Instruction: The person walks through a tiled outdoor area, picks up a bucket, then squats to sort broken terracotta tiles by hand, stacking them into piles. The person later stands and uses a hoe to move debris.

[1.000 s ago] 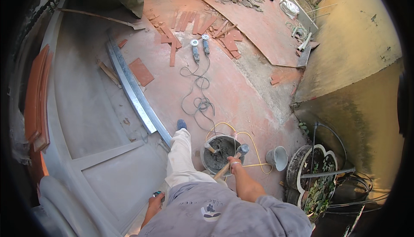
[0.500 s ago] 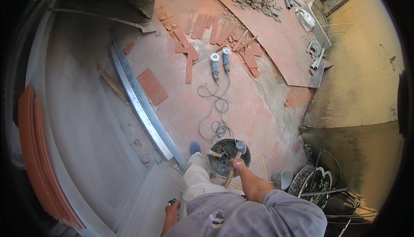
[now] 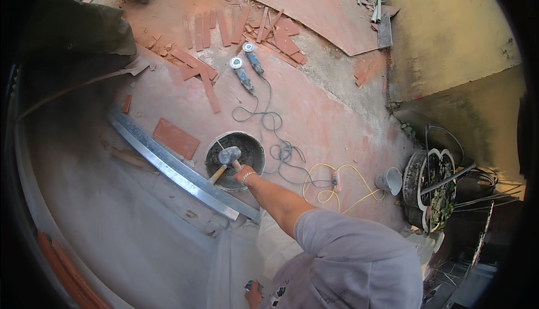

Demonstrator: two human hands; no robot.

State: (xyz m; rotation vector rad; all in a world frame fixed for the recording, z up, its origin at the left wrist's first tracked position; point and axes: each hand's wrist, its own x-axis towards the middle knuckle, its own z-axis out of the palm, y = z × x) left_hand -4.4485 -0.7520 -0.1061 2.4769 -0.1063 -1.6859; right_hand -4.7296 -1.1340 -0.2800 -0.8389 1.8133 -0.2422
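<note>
My right hand (image 3: 245, 175), closed, grips a mallet (image 3: 228, 155) with a grey head and a wooden handle, held over a bucket (image 3: 259, 150). Dark wet mortar (image 3: 246, 155) lies inside the bucket. A wooden tool handle (image 3: 217, 175) leans out over the near rim; the rest of that tool is mostly hidden. Whether my fingers also hold the bucket's bail cannot be made out. Low in the view, my left hand (image 3: 254, 296) is closed round a small dark teal object (image 3: 249, 285), too little of it showing to name.
Metal channels (image 3: 174, 168) lie left of the bucket, beside a red tile (image 3: 176, 138). Two angle grinders (image 3: 242, 74) with trailing cords (image 3: 285, 153) lie ahead, near cut tile strips (image 3: 209, 29). A yellow cord (image 3: 327, 166) and small pail (image 3: 388, 181) are to the right.
The bucket has moved left with my right hand and the mallet, away from the grinder cords and closer to the red tile and metal channels. My view has swung rightward.
</note>
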